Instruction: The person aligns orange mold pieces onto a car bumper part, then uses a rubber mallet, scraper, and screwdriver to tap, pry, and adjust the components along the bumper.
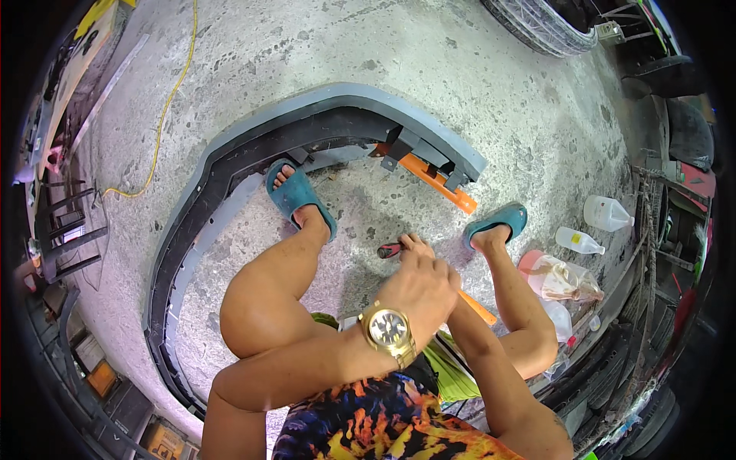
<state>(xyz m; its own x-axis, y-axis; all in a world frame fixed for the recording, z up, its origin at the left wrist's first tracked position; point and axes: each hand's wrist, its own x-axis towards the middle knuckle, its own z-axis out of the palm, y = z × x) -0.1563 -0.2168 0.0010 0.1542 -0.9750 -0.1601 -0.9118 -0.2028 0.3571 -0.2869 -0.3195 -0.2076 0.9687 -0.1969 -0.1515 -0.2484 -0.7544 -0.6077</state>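
Note:
My left hand [418, 287], with a gold watch on its wrist, is closed over my right hand at the centre; what it grips is hidden. My right hand [414, 247] shows only curled fingertips above it. A red-and-black handle [389, 250] lies beside those fingertips; I cannot tell whether either hand holds it. An orange strip [477, 307] shows behind my right wrist. A long curved grey-and-black panel [284, 121] with black brackets lies on the floor around my left foot, a second orange bar [445, 192] under its right end.
The concrete floor [322, 54] carries a yellow cord [165, 115] at left. Plastic jugs [606, 213], bottles [575, 240] and a stained container [556, 276] stand or lie at right. A tyre [537, 27] is at top right; boards, metal frames and clutter line both sides.

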